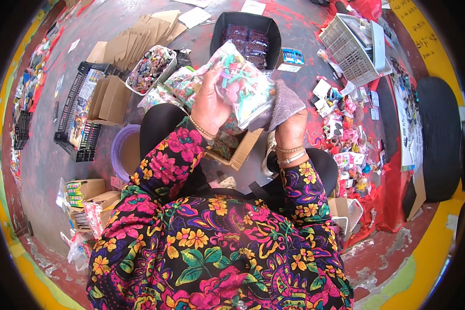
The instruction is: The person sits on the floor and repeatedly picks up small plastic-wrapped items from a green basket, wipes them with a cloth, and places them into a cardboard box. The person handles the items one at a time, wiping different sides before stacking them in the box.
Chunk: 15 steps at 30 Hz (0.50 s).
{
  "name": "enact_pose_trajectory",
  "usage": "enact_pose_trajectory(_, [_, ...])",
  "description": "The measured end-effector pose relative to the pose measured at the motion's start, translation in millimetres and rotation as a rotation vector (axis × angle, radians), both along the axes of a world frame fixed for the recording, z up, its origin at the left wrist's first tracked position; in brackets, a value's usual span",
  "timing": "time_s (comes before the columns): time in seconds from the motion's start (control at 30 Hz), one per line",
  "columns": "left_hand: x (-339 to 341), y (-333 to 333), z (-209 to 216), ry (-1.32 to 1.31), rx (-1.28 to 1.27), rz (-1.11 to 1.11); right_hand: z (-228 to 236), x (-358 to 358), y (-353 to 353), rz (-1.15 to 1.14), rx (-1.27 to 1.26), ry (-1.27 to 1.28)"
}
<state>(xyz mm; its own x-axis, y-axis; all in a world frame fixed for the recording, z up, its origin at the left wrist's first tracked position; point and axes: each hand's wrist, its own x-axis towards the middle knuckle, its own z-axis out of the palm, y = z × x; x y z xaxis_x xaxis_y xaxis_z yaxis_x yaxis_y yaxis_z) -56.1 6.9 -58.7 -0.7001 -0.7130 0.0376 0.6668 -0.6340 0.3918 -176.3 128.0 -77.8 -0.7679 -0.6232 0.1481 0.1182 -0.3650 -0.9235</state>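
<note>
Both hands raised over lap. Left hand (210,106) grips clear bag (241,85) of coloured trinkets; right hand (290,129) closed on grey cloth (284,106) beside bag. Open cardboard box (232,147) below. Step: handling bag; next needs steady grip, lowering toward box.

Packages on the floor
Clear plastic packet (241,85) of colourful pieces centre; open brown carton (241,150) beneath; black bin (248,32) of dark packets beyond.

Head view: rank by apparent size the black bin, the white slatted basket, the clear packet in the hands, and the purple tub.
1. Clear packet, though nearness to the camera inflates it.
2. Black bin and white slatted basket look alike; unranked.
3. Purple tub, partly hidden.
</note>
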Motion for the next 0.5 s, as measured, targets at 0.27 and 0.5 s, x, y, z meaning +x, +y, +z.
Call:
enact_pose_trajectory(0.27, [5.9,-22.9,-9.1,0.016,0.073,0.107,-9.0,-8.1,0.7,0.295,0.036,-0.536])
enact_pose_trajectory(0.5, [-6.0,-4.8,-19.0,0.013,-0.014,0.071,-12.4,37.8,-14.7,0.302,0.006,-0.43])
